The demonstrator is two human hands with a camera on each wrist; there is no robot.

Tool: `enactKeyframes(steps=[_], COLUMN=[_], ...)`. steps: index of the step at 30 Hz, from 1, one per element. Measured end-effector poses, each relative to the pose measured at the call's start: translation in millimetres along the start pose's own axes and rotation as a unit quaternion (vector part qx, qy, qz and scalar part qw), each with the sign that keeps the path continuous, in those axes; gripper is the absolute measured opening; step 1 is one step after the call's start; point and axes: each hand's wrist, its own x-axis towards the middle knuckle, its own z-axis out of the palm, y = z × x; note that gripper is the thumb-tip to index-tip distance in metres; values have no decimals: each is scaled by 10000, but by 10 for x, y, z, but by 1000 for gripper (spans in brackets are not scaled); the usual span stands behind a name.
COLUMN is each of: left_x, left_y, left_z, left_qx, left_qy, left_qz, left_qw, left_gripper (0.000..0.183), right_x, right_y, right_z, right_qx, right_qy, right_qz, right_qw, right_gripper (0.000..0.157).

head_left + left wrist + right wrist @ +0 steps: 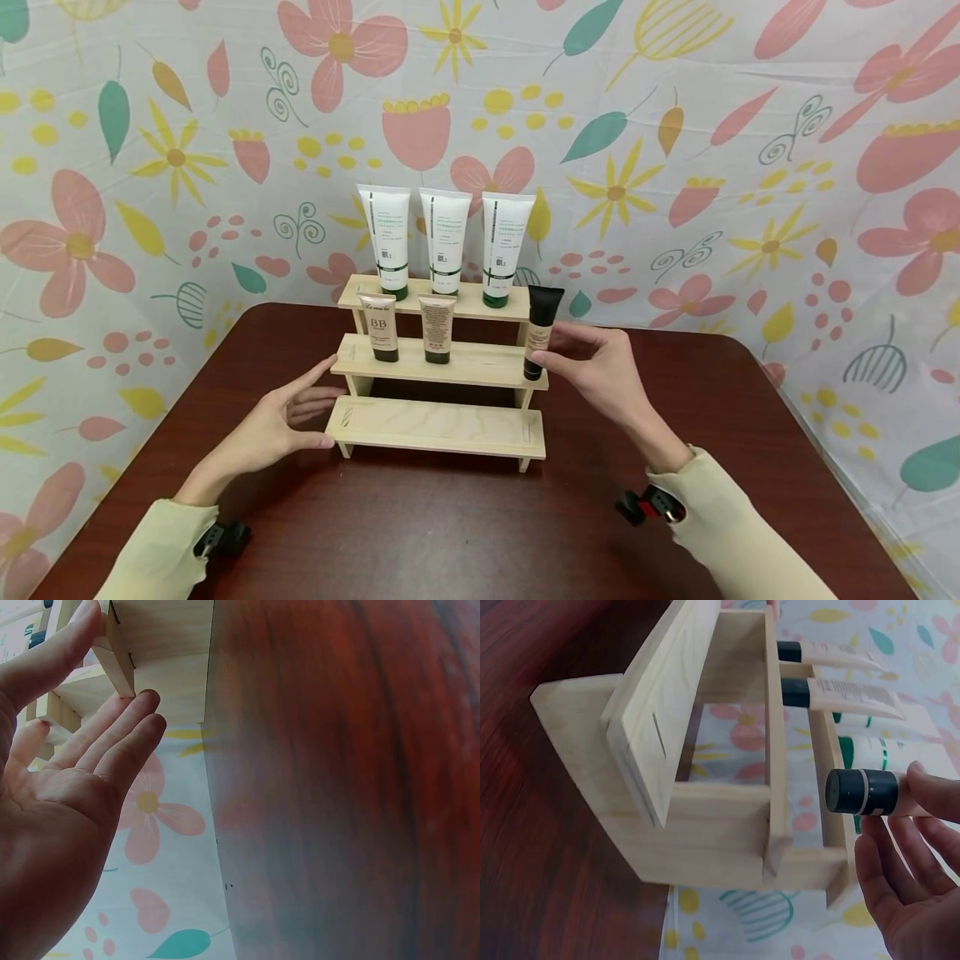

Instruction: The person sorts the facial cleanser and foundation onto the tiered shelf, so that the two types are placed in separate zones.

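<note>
A three-tier wooden stand (438, 425) is on the table. My right hand (611, 371) pinches a beige tube (538, 336) with a black end and black cap, thumb in front and fingers behind, at the right end of the middle tier. In the right wrist view the cap of this tube (859, 791) points toward the stand; whether it touches wood I cannot tell. My left hand (266, 425) rests its straight fingers and thumb at the left ends of the lower tiers. Two beige tubes, one marked BB (380, 327) and one with small print (437, 327), stand on the middle tier.
Three white tubes with green caps, left (388, 237), centre (446, 237) and right (506, 246), stand on the top tier. The dark red-brown table (420, 533) extends in front, and a flower-patterned cloth (675, 167) hangs behind.
</note>
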Motion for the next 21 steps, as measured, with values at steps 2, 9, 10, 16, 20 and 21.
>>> enactKeyframes(steps=[2,9,10,16,20,21], left_x=[4,6,5,2,3,3], left_y=[-1,-8,-8,-1,2,2], left_z=[1,8,7,-2,-8,-8], left_qx=[-5,61,57,-34,-37,-42], left_qy=[4,48,49,12,-7,-9], left_qz=[9,30,16,-30,-34,-38], left_qw=[10000,10000,10000,10000,10000,10000], left_gripper=[113,113,113,113,113,113], right_x=[32,146,161,250,294,300], right_y=[-4,-19,-15,22,36,32], right_z=[75,318,349,501,567,579], right_qx=[102,310,294,352,364,341], right_qy=[-38,-183,-176,-122,-145,-151], right_qz=[-24,35,49,0,-74,-64], right_qw=[9999,9993,9994,9993,9992,9993], right_gripper=[35,35,35,34,31,31])
